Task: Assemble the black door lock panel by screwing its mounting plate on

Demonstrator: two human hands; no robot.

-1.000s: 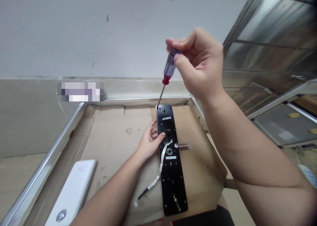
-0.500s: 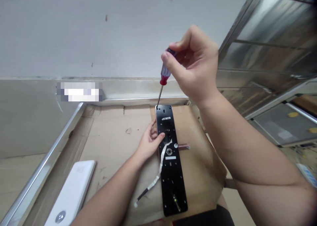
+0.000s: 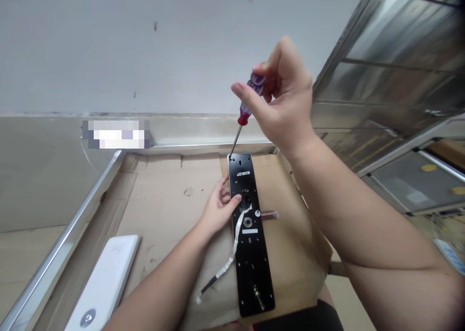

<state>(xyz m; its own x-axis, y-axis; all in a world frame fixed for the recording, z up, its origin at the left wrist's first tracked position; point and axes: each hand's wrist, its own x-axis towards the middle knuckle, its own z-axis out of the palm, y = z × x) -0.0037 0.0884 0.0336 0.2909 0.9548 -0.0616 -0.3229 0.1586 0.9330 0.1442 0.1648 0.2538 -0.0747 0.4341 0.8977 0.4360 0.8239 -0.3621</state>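
Note:
A long black panel [image 3: 253,258], which looks like the back of a door lock, lies on cardboard. My left hand [image 3: 221,207] grips its left edge, thumb on top and fingers at the side. In my right hand [image 3: 285,98] is a screwdriver [image 3: 244,113] with a clear purple-and-red handle, held tilted between thumb and fingers. Its tip meets the panel's far left corner; any screw there is too small to make out. A white-wrapped cable [image 3: 236,244] with a small plug trails off the panel to the left. From the right edge juts a handle-like reddish bar [image 3: 269,215].
A white oblong panel [image 3: 105,282] with a round button lies at the left. Cardboard [image 3: 160,200] covers the metal-rimmed table. A wall [image 3: 145,55] rises behind it, and a metal frame [image 3: 417,171] stands at the right.
My right hand's grip on the screwdriver has shifted, the thumb now sticking out past the handle. The handle leans slightly more to the right; tip and left hand stay in place.

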